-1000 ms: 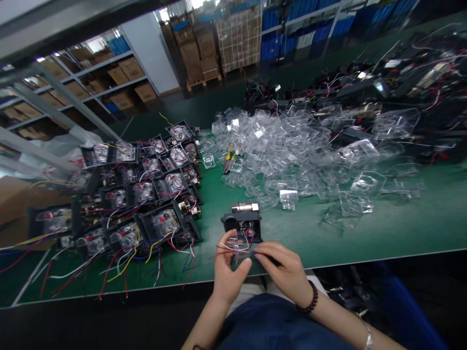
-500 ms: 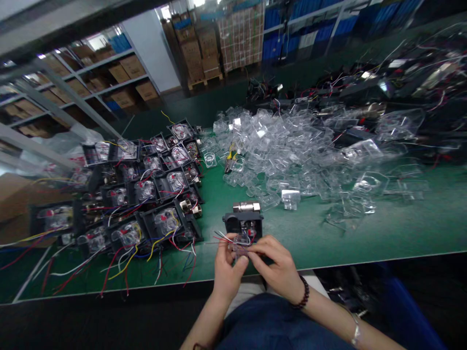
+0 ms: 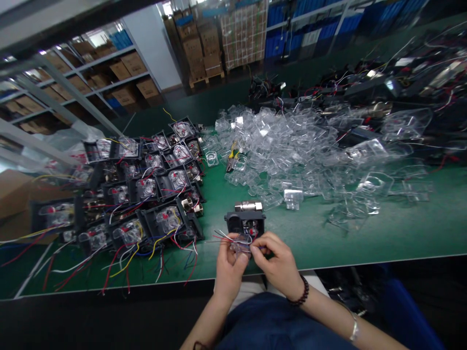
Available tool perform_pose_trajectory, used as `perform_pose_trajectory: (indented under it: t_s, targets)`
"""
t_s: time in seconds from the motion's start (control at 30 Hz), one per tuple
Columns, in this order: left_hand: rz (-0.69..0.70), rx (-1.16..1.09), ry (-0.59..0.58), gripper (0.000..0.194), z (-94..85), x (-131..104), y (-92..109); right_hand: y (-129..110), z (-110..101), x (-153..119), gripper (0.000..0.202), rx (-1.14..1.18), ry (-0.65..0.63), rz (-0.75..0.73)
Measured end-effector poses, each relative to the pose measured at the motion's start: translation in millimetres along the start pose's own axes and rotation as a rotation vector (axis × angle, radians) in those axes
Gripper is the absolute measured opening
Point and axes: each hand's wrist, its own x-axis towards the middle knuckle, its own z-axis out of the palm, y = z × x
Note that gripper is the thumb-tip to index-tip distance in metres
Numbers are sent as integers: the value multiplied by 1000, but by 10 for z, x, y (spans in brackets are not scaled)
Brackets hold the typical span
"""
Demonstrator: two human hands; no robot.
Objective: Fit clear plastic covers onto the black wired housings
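Near the table's front edge, my left hand [image 3: 229, 267] pinches a clear plastic piece [image 3: 241, 244] between thumb and fingers. My right hand [image 3: 275, 265] is closed at the right side of that piece, its thumb and index fingertip together on thin wires. Just beyond both hands sits a dark grey housing [image 3: 235, 223], open at the top, with red and clear parts inside. A silver metal fitting [image 3: 248, 206] lies along its far side. White and red wires [image 3: 222, 235] stick out leftward above my left fingers.
Several wired grey housings [image 3: 146, 189] crowd the left of the green table [image 3: 292, 243]. A heap of clear plastic parts [image 3: 284, 146] spreads across the middle, with yellow-handled pliers [image 3: 232, 156] at its left edge. Dark wired units [image 3: 394, 87] lie at the back right. A cardboard box [image 3: 14, 199] stands far left.
The right fingers have shifted slightly to the right along the clear piece and are more curled. The left hand still holds the piece. The whole view has moved slightly.
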Motion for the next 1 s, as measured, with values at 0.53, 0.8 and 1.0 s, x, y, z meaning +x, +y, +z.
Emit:
perform_pose_trajectory:
  t_s: [0.53, 0.8, 1.0]
  targets:
    - [-6, 20, -8, 39, 20, 4, 52, -7, 65, -32, 13, 12, 75, -28]
    - [39, 69, -39, 37, 1, 8, 7, 24, -27, -58, 18, 96, -24, -96]
    - [403, 525, -24, 42, -48, -57, -103, 126, -70, -162, 12, 183, 34, 54]
